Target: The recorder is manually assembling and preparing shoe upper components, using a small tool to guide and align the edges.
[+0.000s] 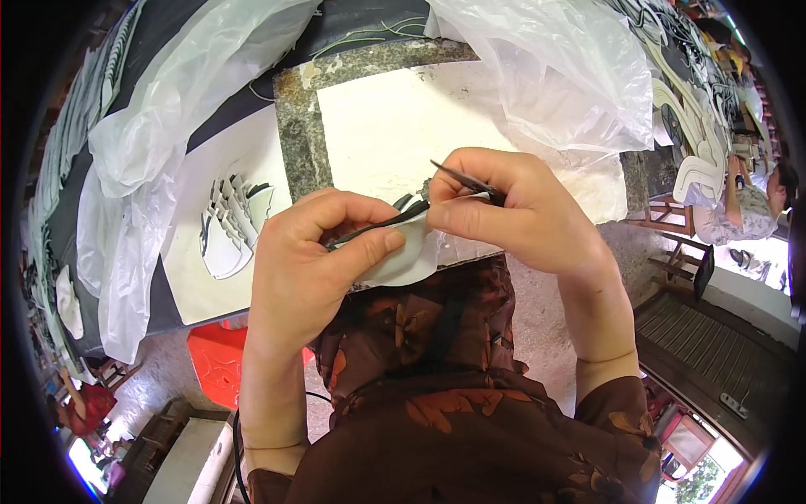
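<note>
A pale grey curved piece with black edging (pixel 405 256), like a cut shoe part, hangs between my hands over the table's near edge. My left hand (pixel 315 252) is closed on it, thumb on the pale face and fingers behind. My right hand (pixel 508 206) pinches close to the piece's upper right edge, thumb against forefinger. A dark, slim pointed tool (pixel 460 175) lies across the right fingers, its tip pointing up and left. What sits under the right fingertips is partly hidden.
Left on a white sheet (pixel 189 269) stands a row of similar pale pieces (pixel 231 227) with dark edges. Another cream sheet (pixel 395 109) covers a worn board (pixel 300 134). Crumpled clear plastic (pixel 554 67) lies beyond. A red stool (pixel 210 361) is below left; another person (pixel 751 202) sits far right.
</note>
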